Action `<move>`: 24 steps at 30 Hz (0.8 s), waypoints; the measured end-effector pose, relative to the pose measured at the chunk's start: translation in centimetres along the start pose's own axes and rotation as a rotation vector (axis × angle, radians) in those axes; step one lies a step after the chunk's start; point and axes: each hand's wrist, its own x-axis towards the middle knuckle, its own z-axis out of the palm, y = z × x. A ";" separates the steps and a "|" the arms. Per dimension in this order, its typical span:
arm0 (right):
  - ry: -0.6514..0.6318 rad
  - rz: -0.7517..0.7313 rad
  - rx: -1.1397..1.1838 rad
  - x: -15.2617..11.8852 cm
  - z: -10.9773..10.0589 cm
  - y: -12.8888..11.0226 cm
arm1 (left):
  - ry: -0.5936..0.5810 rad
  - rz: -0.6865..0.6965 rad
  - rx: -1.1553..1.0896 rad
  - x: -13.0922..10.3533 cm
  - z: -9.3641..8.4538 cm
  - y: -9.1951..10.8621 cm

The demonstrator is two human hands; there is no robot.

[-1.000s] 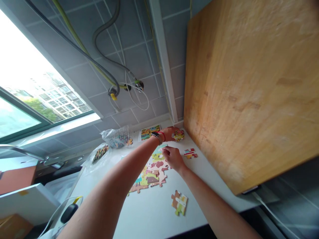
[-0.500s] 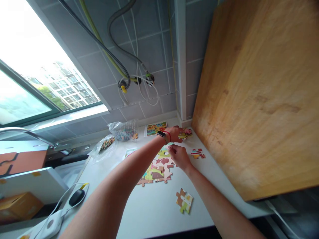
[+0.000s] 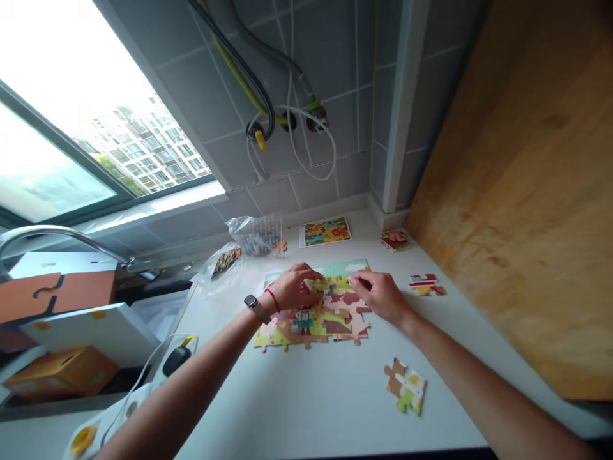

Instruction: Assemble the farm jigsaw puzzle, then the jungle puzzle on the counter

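Grip of the left hand (image 3: 290, 289) is part-wide over the puzzle (image 3: 306, 322) on the desk (image 3: 278, 396); whether the right hand (image 3: 383, 297), at the puzzle's right side, holds anything I cannot tell. Joined pieces (image 3: 407, 386) lie nearer, a picture card (image 3: 326, 231) behind.

Under my left hand (image 3: 297, 289) I see a flat, partly joined cardboard jigsaw puzzle (image 3: 306, 322), printed pale blue, yellow-green, pink and brown; its right part reaches the fingertips of my right hand (image 3: 383, 298). Its edge nearest my camera, this side of both grips, shows bare knobs. Right of my right hand lies a red, white and orange puzzle cluster (image 3: 427, 285); nearer my camera, a brown, white and green puzzle cluster (image 3: 405, 386) lies askew.
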 end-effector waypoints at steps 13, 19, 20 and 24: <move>0.006 -0.213 -0.292 -0.4 0.3 -1.0 | 0.257 0.071 -0.130 -2.4 3.4 -1.3; -0.148 -0.423 -0.475 1.2 1.3 -1.8 | 0.281 0.115 -0.092 -2.2 3.4 -1.0; -0.178 -0.439 -0.480 1.5 1.4 -1.8 | 0.279 0.122 -0.088 -2.2 3.4 -0.9; -0.208 -0.423 -0.437 2.1 1.4 -1.6 | 0.286 0.131 -0.078 -2.3 3.2 -0.7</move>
